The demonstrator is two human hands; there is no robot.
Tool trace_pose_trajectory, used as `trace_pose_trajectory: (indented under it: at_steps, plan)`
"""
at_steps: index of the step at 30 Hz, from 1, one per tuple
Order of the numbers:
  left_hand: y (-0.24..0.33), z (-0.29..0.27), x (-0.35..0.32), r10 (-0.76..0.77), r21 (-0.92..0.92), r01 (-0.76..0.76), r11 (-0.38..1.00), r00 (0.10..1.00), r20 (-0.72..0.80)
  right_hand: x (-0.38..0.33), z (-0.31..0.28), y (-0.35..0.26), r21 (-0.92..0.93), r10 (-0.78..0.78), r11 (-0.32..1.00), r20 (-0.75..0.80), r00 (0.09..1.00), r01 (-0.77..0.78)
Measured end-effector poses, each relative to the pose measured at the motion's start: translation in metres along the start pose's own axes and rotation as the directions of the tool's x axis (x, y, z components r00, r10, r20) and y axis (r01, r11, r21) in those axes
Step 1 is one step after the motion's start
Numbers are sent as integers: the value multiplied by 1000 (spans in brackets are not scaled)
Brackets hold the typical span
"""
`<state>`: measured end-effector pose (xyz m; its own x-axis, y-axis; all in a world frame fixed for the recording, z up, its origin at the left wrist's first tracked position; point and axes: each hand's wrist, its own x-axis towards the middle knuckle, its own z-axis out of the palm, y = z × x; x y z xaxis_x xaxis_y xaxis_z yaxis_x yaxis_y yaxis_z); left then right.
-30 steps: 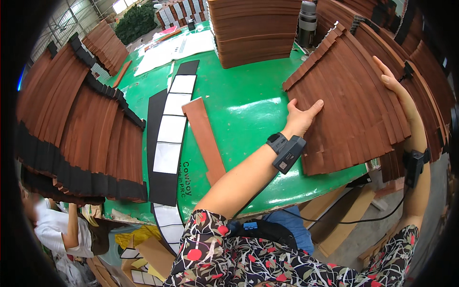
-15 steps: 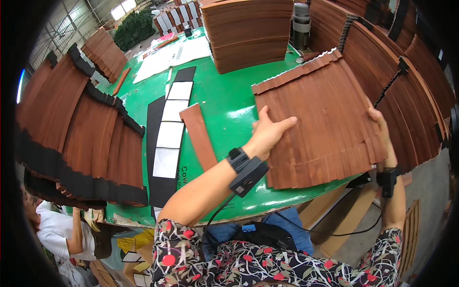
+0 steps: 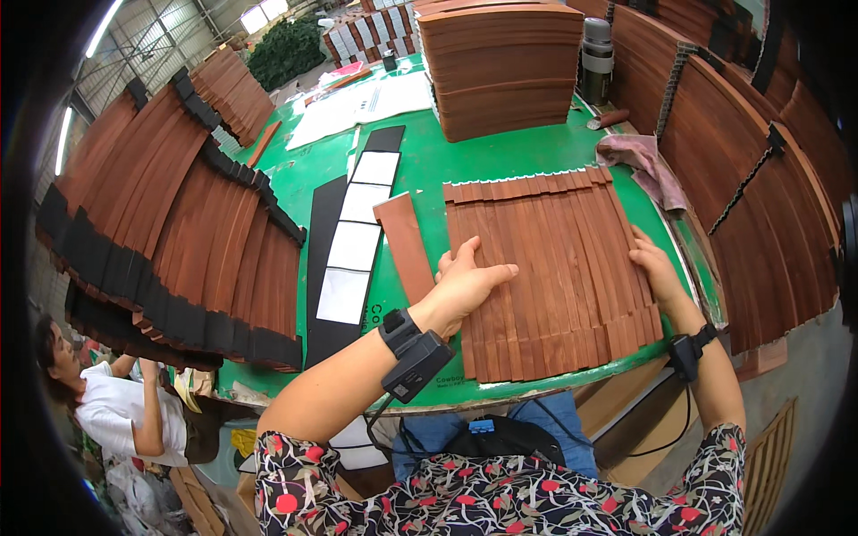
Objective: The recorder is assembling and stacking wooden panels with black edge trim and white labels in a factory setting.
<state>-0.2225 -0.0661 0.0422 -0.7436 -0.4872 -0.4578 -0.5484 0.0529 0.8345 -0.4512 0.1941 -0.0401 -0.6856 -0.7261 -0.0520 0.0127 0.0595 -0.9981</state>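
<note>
Reddish-brown slat mat (image 3: 554, 268) on a green table (image 3: 447, 161), a black strip (image 3: 344, 250) with white panels (image 3: 357, 232), a pinkish rag (image 3: 643, 161), and a floral red-and-white-on-black sleeve (image 3: 500, 491).

1. A green worktable (image 3: 429, 170) fills the middle of the frame, its near edge curving along the lower centre.
2. At the upper left, a high workshop roof with metal trusses (image 3: 170, 36) and a long strip light (image 3: 105, 25).
3. A bright window opening (image 3: 255, 18) shows at the top centre-left.
4. At the lower right, a grey concrete floor (image 3: 795, 375).
</note>
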Motion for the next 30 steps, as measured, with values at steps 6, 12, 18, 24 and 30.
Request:
trace_pose_trajectory:
  at_steps: [6, 12, 18, 24, 30]
  plan:
    - [-9, 1, -13, 41, 118, -36, 992, 998, -37, -2, 20, -25, -302, 72, 951, -4, 997, -70]
    - [-12, 1, -25, 18, 55, -19, 998, 999, 29, -22, 19, -23, -509, 55, 859, -8, 998, -52]
    - [-30, -8, -16, 108, -48, -105, 993, 992, 67, -16, 16, -20, -516, 13, 856, 31, 999, 5]
    - [-65, -38, -16, 565, 455, -433, 778, 800, -204, -25, 19, -28, -363, 3, 932, -18, 1000, -10]
    - [-78, -63, -20, 316, 706, 42, 707, 875, -368, -29, 24, -28, -355, 15, 935, 4, 1000, -13]
